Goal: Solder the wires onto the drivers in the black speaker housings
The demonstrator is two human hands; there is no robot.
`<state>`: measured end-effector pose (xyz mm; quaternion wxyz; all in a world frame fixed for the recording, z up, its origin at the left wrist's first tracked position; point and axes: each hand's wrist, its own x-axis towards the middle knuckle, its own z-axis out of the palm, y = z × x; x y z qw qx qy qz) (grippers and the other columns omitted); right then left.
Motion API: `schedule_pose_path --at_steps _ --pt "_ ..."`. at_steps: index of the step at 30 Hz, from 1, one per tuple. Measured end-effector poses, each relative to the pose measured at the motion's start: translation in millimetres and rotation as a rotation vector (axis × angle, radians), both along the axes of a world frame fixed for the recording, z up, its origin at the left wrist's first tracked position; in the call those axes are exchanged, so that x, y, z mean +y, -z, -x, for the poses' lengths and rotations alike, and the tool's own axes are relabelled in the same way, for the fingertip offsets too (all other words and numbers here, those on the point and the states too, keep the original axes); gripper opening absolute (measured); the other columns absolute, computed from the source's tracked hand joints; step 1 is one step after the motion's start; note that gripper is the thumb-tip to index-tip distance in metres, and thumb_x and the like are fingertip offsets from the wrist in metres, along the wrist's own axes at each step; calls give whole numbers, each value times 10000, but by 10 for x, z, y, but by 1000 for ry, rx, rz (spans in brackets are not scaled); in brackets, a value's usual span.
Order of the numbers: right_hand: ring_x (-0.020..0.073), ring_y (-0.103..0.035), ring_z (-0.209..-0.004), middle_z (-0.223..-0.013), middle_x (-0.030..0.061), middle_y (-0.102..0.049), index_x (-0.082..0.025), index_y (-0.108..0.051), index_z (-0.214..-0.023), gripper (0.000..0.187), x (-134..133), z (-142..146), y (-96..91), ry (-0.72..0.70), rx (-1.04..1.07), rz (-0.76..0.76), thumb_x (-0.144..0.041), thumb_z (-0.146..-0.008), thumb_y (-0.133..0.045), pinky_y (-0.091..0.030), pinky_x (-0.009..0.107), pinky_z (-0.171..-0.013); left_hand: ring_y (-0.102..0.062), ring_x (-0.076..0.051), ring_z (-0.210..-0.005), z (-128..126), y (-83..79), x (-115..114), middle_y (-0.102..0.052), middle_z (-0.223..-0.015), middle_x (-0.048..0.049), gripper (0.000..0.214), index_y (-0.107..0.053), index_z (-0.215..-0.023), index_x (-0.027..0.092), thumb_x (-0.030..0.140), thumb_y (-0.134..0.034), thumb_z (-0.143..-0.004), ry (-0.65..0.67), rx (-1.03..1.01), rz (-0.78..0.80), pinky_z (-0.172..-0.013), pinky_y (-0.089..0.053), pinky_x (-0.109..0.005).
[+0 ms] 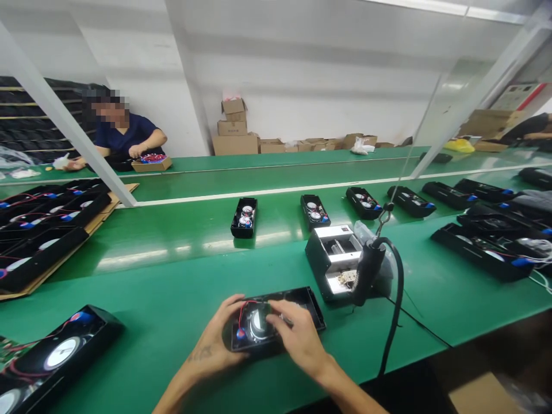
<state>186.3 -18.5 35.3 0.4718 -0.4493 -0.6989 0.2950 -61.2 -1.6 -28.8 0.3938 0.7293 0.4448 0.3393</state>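
Note:
A black speaker housing (317,307) lies on the green bench in front of me, with a round silver-and-white speaker driver (259,323), a red wire and a blue part inside it. My left hand (218,339) grips the housing's left end, thumb along the near side and fingers at the far side. Over the middle of the housing, my right hand (299,333) has its thumb and fingers pinched on a small greenish piece that looks like a circuit board (268,313). The right hand's fingers partly cover the housing's interior.
A screw-feeder box (332,259) stands right of the housing, beside a hanging electric screwdriver (368,270) with its cable. Another speaker housing (64,362) lies front left. Several more line the belt (194,230) and fill a cardboard tray (101,215). A co-worker (125,129) sits across.

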Motion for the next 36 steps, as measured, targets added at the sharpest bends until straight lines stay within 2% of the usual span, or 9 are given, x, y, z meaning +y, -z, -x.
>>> schedule_pose_path --at_steps 2,5,7,10,13,16,21,29,36 --pt "233 -774 -987 -1112 76 -823 -227 -791 -1180 246 175 -117 -115 -76 -38 101 -208 -988 -639 -615 361 -902 -502 -384 -1475 20 -60 200 -464 -1599 -129 941 -533 -1471 330 169 -887 -614 4 9 -28 -1204 -479 -542" --pt "227 -764 -995 -1124 78 -823 -227 -774 -1248 297 343 -294 -214 -185 -257 36 -190 -986 -641 -588 358 -930 -459 -379 -1509 37 -151 349 -380 -1659 -137 1043 -409 -1560 344 125 -864 -648 15 55 -95 -1212 -459 -566" --pt "210 -746 -905 -1026 69 -823 -238 -764 -1264 319 369 -350 -247 -245 -489 -53 -161 -998 -605 -565 330 -852 -399 -384 -1546 3 -204 329 -241 -1730 -137 1011 -401 -1556 356 98 -845 -685 36 117 -148 -1210 -456 -584" --pt "191 -707 -827 -948 56 -801 -246 -720 -1324 406 325 -313 -310 -287 -781 -156 -93 -1007 -517 -491 297 -758 -314 -400 -1586 -113 -261 217 -83 -1778 -103 854 -521 -1445 344 84 -849 -701 54 249 -234 -1210 -450 -608" --pt "188 -688 -820 -1002 53 -795 -242 -684 -1356 457 277 -211 -400 -300 -911 -197 -56 -994 -476 -418 295 -687 -253 -437 -1602 -225 -272 162 -136 -1768 -111 751 -610 -1302 292 83 -896 -640 30 359 -367 -1237 -380 -676" --pt "192 -678 -821 -1015 58 -788 -229 -713 -1268 420 273 -148 -465 -292 -989 -207 -46 -975 -472 -363 306 -645 -297 -445 -1583 -268 -248 197 -253 -1730 -142 689 -626 -1232 259 83 -898 -624 5 409 -443 -1226 -377 -704" --pt "197 -672 -771 -922 69 -773 -230 -763 -1112 369 316 -119 -415 -336 -1141 -59 -44 -914 -513 -307 304 -607 -315 -443 -1576 -288 -191 271 -348 -1692 -159 507 -643 -1110 234 115 -865 -670 36 435 -496 -1227 -342 -732" --pt "189 -641 -750 -918 55 -753 -239 -790 -974 332 387 -162 -357 -449 -976 11 -62 -869 -530 -336 313 -650 -382 -414 -1527 -374 -193 278 -520 -1577 -116 339 -703 -971 235 67 -783 -688 64 457 -515 -1212 -353 -725" --pt "227 -693 -881 -1044 89 -764 -202 -750 -1118 346 338 -141 -314 -421 -888 99 -100 -802 -652 -411 297 -717 -443 -371 -1437 -379 -309 256 -592 -1508 -64 294 -765 -939 264 85 -798 -707 81 404 -506 -1148 -462 -623"
